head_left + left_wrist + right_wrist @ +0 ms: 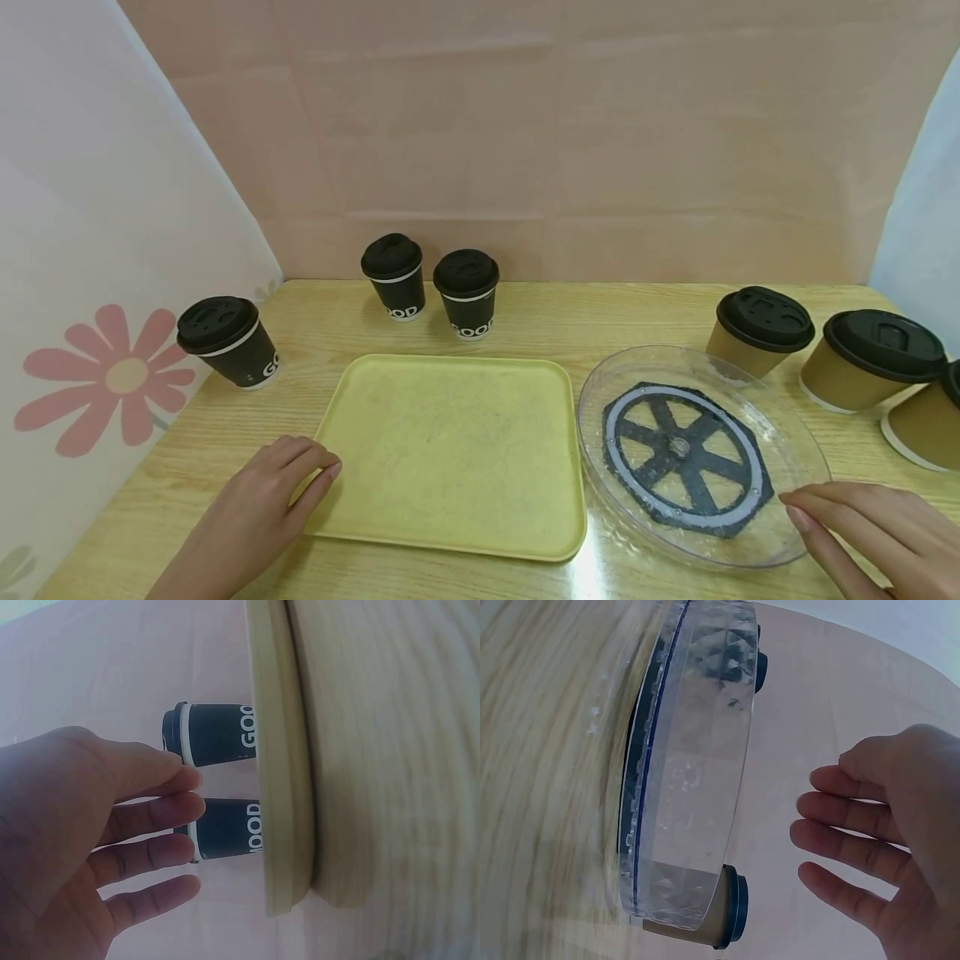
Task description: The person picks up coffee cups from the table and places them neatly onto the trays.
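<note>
My left hand [262, 504] hovers by the left edge of a yellow rectangular tray [450, 458], fingers loosely bent and holding nothing. In the left wrist view that hand [127, 832] is apart from the tray's rim [281, 787]. On the right, my right hand [877, 529] is beside the near right rim of a clear round turntable [795, 467] with a dark spoked base [678, 450]. The right wrist view shows this hand [862, 825] with relaxed fingers, away from the turntable's clear wall [697, 780].
Two black lidded paper cups [401, 292] [468, 304] stand behind the tray, and another black cup [240, 350] is at the left. Brown cups with black lids [742, 354] [862, 379] [926, 429] line the right side. A flowered panel [127, 208] bounds the left.
</note>
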`<action>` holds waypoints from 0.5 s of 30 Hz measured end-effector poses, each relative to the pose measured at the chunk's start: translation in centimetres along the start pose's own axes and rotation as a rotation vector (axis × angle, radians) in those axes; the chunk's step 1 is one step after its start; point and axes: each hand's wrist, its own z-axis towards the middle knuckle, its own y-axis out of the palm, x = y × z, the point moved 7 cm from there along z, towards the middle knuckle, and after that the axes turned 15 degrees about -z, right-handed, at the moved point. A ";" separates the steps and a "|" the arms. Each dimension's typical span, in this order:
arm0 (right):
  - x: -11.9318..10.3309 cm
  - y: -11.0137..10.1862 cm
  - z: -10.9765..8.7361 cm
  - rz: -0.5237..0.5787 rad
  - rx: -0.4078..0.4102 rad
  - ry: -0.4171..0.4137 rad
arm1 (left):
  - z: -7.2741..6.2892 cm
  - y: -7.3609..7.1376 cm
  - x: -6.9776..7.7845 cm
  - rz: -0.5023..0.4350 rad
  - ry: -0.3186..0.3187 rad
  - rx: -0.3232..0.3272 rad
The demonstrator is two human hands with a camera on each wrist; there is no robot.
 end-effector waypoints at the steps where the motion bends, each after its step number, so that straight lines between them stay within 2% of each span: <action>1: 0.0 0.0 0.0 0.004 0.014 -0.004 | 0.0 0.0 0.0 0.000 0.001 0.001; 9: 0.0 0.0 0.0 0.001 0.033 -0.001 | 0.0 -0.7 0.3 -0.039 0.019 0.053; 15: -0.1 0.0 0.1 -0.004 0.021 -0.006 | 0.0 -0.4 0.2 -0.034 0.023 0.034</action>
